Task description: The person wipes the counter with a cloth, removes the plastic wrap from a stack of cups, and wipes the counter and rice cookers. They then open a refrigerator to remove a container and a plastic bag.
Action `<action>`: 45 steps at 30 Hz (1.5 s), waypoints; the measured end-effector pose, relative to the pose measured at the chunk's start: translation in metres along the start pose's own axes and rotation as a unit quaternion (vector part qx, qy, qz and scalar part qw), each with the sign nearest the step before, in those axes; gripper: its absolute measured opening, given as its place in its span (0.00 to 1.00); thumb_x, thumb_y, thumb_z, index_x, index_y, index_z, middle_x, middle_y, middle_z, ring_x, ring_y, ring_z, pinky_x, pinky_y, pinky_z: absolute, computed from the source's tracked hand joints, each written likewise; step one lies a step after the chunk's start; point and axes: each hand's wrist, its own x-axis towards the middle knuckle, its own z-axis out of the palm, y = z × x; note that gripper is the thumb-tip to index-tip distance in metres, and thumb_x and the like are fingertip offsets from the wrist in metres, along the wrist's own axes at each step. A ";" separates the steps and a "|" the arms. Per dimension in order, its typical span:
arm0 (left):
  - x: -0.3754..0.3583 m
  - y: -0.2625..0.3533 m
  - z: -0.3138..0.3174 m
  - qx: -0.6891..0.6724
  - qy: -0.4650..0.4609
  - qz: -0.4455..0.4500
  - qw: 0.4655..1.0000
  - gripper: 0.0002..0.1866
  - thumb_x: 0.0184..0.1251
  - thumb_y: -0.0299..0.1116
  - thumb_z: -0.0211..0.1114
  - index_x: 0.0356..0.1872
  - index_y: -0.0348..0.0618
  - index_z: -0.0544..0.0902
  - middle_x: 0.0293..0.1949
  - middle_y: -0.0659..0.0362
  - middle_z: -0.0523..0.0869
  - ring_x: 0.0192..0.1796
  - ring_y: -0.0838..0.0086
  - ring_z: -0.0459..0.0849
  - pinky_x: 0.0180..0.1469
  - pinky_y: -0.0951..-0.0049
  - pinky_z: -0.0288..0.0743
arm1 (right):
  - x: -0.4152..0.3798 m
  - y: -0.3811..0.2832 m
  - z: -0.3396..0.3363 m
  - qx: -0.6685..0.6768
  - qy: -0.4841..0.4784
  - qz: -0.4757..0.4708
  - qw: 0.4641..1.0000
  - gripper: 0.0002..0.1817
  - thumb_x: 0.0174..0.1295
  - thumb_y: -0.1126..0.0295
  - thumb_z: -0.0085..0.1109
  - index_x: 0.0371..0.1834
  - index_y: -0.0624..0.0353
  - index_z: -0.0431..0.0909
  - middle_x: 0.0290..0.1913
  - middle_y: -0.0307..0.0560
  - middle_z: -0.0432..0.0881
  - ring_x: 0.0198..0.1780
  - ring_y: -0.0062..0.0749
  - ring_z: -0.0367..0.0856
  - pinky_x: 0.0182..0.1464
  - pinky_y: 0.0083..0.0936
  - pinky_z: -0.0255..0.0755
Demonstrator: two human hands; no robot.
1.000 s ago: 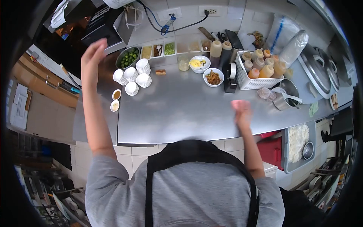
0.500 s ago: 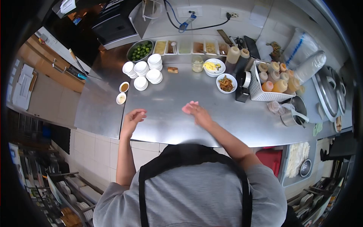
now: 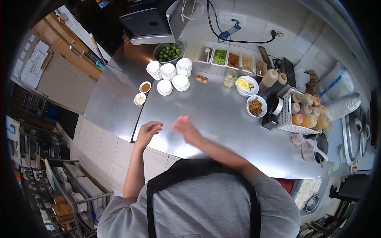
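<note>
My right hand (image 3: 188, 131) is over the steel counter (image 3: 206, 131), blurred by motion. Its fingers press on a small pink cloth (image 3: 179, 122), whose exact shape is smeared. To its left, my left hand (image 3: 147, 133) hovers near the counter's front edge, fingers loosely curved and holding nothing that I can see. Beyond the left hand are two small sauce cups, one with brown sauce (image 3: 145, 87) and one with pale sauce (image 3: 139, 99). Stacks of white dishes (image 3: 181, 82) stand farther back.
A bowl of green limes (image 3: 168, 51) and a row of topping containers (image 3: 219, 56) line the back. At the right are a jar (image 3: 229, 78), two food bowls (image 3: 256, 106), a white basket of squeeze bottles (image 3: 297, 125) and a saucepan (image 3: 316, 152).
My right hand has swept left with the pink cloth, closer to my left hand. The camera view has turned, so the counter things appear farther right. The left hand keeps its loose curve.
</note>
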 end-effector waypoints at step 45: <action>0.070 -0.009 0.196 -0.355 -0.221 -0.196 0.887 0.16 0.66 0.35 0.53 0.50 0.35 0.72 0.42 0.52 0.78 0.46 0.66 0.78 0.50 0.68 0.75 | -0.336 -0.008 -0.247 -0.016 0.233 0.366 0.901 0.25 0.48 0.86 0.45 0.53 0.61 0.71 0.53 0.57 0.74 0.57 0.48 0.71 0.59 0.35 0.63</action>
